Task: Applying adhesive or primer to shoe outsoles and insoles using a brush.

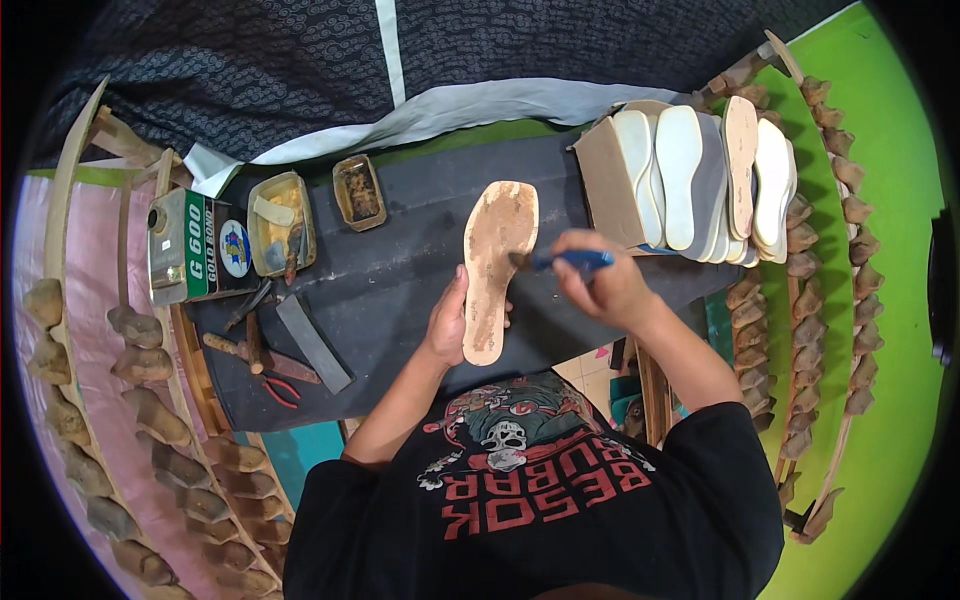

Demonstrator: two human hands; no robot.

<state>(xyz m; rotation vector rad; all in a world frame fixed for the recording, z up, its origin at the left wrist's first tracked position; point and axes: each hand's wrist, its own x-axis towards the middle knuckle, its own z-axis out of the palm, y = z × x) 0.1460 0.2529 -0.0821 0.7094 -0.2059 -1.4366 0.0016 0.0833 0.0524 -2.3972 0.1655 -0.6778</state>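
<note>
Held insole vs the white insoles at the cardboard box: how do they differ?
Look: the held insole is blotchy brown with a paler rim; the white insoles look plain off-white.
Place: the held insole is in the left hand, with the right hand's blue-handled brush at its edge; the white insoles are grouped at the cardboard box.
Shared: long, narrow-waisted sole shape.

On the dark-covered counter (pixel 400 270) before me, a green-white rectangular metal can (pixel 180 245) stands leftmost, a yellowish rectangular tub (pixel 270 186) just right of it, a flat grey rectangular bar (pixel 315 343) nearer me; rightward, a brown cardboard box (pixel 606 185) holds white flat insoles (pixel 679 175).
</note>
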